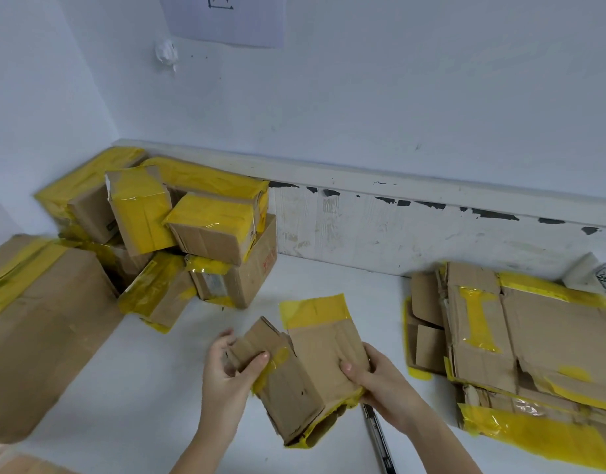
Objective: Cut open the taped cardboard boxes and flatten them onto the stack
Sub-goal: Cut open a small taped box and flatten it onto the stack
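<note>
A white table [328, 292] carries everything. Both hands grip a small opened box above its near middle. Just below the right hand's grip, a dark knife [380, 439] lies on the tabletop. Left of the grip and farther back, a heap of yellow-taped boxes [192, 234] sits in the corner, with one large box [45, 330] nearer on the left. Right of the grip lies a stack of flattened cardboard [534, 347].

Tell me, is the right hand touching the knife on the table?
Cannot tell. In the head view the right hand grips the opened box, and the knife runs under the wrist, hiding any contact or gap.
</note>
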`<state>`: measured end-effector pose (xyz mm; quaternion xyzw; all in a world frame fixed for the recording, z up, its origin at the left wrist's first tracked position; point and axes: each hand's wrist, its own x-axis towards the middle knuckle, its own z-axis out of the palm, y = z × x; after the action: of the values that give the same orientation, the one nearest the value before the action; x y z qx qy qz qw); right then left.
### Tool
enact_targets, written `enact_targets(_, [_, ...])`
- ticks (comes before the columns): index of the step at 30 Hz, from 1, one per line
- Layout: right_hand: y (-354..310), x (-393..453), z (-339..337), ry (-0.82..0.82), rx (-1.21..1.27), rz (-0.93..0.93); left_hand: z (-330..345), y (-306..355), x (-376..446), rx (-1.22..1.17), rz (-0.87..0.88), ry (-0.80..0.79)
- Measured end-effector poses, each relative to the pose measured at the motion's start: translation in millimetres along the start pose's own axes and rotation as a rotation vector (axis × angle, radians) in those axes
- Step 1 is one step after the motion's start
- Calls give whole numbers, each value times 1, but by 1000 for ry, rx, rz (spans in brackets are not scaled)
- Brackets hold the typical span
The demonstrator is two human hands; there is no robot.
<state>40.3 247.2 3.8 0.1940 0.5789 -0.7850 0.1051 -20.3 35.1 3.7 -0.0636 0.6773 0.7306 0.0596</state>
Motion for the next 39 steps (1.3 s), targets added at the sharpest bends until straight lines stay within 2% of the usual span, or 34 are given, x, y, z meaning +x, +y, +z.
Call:
enact_targets(3, [-8,-2,2,65,-9,-110,18,6,-10,-264,-173,135])
enact_targets(6, [-7,-5,3,118,-46,-155,33,9,-17,-411,-324,77])
enact_targets(8, [-5,-7,1,129,5,-168,35,8,-19,-408,-366,10])
enact_targets(11, [-7,-10,0,146,29,-187,32,18,-17,-330,-407,-300])
enact_targets(12, [-9,-11,1,151,33,-187,30,20,-15,-292,-426,-351])
enact_targets(15, [-14,-13,5,175,24,-179,30,22,-7,-230,-419,-304])
enact_targets(17, [-16,-12,10,258,3,-191,31,22,-4,-277,-451,-263])
enact_targets(19, [-19,-15,18,444,-53,-329,29,19,-3,-344,-540,-220])
enact_targets(21, [-23,-25,29,656,-179,-590,27,16,1,-404,-611,-202])
enact_targets(22, [-24,-31,35,682,-269,-716,28,15,2,-433,-641,-191])
enact_targets(24, [-20,-36,49,557,-483,-834,32,16,3,-498,-688,-176])
enact_targets(26, [-10,-34,63,433,-625,-757,40,20,3,-559,-733,-184])
enact_targets(31, [-10,-26,79,354,-550,-539,46,23,-2,-644,-804,-175])
enact_targets(34, [-15,-23,79,369,-563,-455,45,16,-3,-647,-811,-153])
enact_targets(37, [-13,-27,82,410,-638,-442,48,13,-4,-638,-787,-172])
enact_targets(39, [-14,-31,83,278,-616,-525,46,14,-5,-667,-764,-218])
